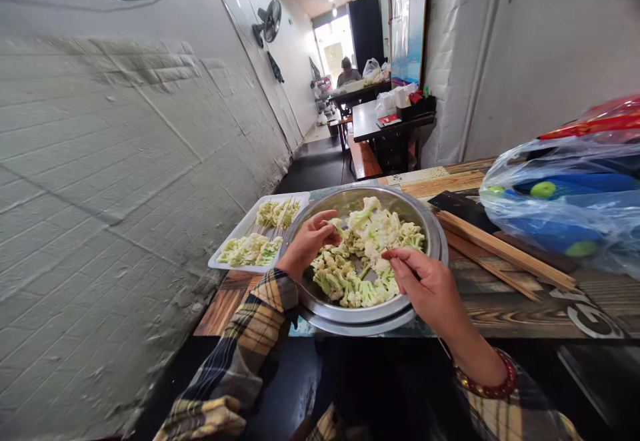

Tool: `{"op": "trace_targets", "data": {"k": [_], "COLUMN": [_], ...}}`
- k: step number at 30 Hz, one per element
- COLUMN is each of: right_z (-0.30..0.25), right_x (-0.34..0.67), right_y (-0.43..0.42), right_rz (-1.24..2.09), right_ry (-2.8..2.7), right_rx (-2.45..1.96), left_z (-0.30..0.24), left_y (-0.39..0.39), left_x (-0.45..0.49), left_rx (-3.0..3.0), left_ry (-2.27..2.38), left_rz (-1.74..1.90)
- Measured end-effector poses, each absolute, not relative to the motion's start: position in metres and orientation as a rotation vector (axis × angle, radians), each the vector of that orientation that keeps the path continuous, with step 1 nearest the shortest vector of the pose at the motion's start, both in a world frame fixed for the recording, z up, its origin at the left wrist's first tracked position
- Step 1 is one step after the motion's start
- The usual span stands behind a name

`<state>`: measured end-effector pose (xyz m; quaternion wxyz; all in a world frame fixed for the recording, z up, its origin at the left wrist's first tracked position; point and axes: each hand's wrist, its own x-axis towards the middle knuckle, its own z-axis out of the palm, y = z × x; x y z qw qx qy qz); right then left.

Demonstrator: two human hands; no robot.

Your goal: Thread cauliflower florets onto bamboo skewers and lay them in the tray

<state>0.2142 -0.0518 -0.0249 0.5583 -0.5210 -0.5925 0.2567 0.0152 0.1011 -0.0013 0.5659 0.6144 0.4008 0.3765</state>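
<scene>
A round metal bowl (pixel 430 227) full of pale green cauliflower florets (pixel 367 254) stands on the wooden table in front of me. My left hand (pixel 310 241) reaches over the bowl's left rim and pinches a floret (pixel 340 227) between thumb and fingers. My right hand (pixel 430 287) rests over the bowl's near right edge, fingers closed on a thin bamboo skewer that points toward the florets.
A white rectangular tray (pixel 235 237) with skewered cauliflower lies left of the bowl. A bundle of bamboo skewers (pixel 500 251) lies on the right, beside a plastic bag (pixel 565 201) of items. A tiled wall runs along the left. A person sits at a far table (pixel 347 71).
</scene>
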Motion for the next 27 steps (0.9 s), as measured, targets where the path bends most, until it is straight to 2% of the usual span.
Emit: {"op": "trace_targets", "data": {"k": [11,16,27], "right_z": [-0.028,-0.035,-0.024], "right_x": [0.213,0.214,0.208], "right_y": [-0.048,-0.048,-0.050], "right_rz": [0.661,0.691,0.654], "right_ry": [-1.572,-1.485,-1.784], "right_rx": [-1.227,-1.246,-1.276], "left_z": [0.008,0.005,0.006], "left_y": [0.057,0.051,0.046], "left_x": [0.010,0.009,0.008], "left_rx": [0.926,0.910,0.877], "left_ry": [0.720,0.743,0.636], "left_rz": [1.222,1.267,1.316]}}
